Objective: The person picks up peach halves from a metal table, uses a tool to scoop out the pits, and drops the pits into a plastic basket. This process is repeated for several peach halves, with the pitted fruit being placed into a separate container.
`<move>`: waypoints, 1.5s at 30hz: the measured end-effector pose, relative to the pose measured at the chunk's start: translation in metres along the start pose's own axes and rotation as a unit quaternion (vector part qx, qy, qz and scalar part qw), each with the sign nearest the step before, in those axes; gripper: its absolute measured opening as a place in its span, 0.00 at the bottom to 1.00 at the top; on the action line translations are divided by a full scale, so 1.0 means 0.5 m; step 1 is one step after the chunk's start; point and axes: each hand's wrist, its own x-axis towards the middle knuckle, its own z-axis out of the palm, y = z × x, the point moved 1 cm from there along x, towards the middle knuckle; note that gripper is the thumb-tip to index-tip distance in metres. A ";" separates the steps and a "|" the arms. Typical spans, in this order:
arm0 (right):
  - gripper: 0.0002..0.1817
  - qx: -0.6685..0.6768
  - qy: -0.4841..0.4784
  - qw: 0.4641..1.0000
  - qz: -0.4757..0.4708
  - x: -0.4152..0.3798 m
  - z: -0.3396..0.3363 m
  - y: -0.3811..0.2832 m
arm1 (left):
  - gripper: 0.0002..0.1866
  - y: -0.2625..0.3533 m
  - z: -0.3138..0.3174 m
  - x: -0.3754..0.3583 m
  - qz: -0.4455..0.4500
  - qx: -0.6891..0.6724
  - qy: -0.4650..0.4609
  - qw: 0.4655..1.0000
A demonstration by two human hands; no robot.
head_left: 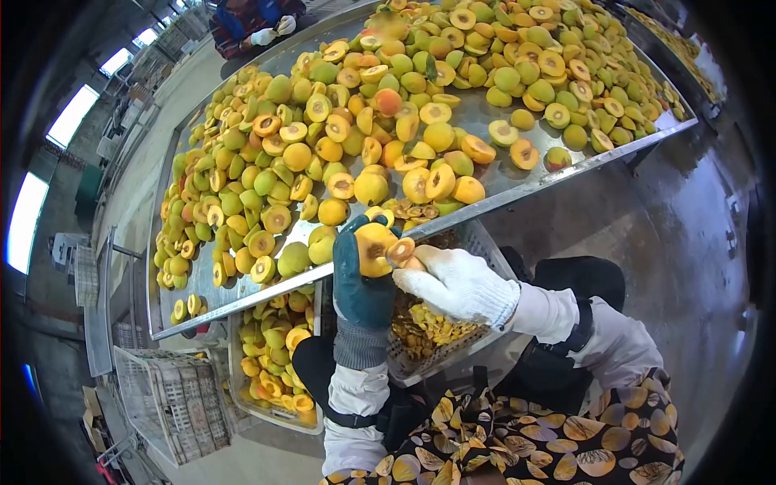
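Observation:
My left hand point(360, 279), in a dark green coated glove, is closed around a halved yellow peach point(374, 249), its cut face towards me. A brownish hollow shows in the middle of the flesh. My right hand point(459, 284), in a white knit glove, is closed at the peach's right edge. At its fingertips is a small orange-brown piece point(402, 250); what the fingers grip behind it is mostly hidden. Both hands are over the front edge of a metal table point(533, 179) heaped with halved peaches point(356, 145).
Below the table edge stands a crate point(485, 242) with yellow scraps and pits. Left of it is a crate of peach halves point(279, 356). Stacked plastic crates point(182, 404) stand further left. Another person's gloved hands point(273, 32) are across the table.

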 end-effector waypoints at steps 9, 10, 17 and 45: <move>0.30 -0.035 -0.022 0.997 0.068 0.018 -0.015 -0.009 | 0.24 -0.072 0.016 -0.021 0.022 0.029 0.102 0.994; 0.30 -0.015 0.002 0.998 0.060 0.022 -0.015 -0.004 | 0.24 -0.048 0.026 -0.023 0.057 0.072 0.077 0.993; 0.31 -0.042 0.044 0.997 0.056 0.036 -0.043 -0.005 | 0.19 0.035 0.001 0.014 -0.104 -0.105 -0.075 0.986; 0.22 -0.133 0.151 0.974 -0.108 0.023 0.015 0.011 | 0.23 0.030 0.092 0.030 -0.012 -0.173 0.168 0.970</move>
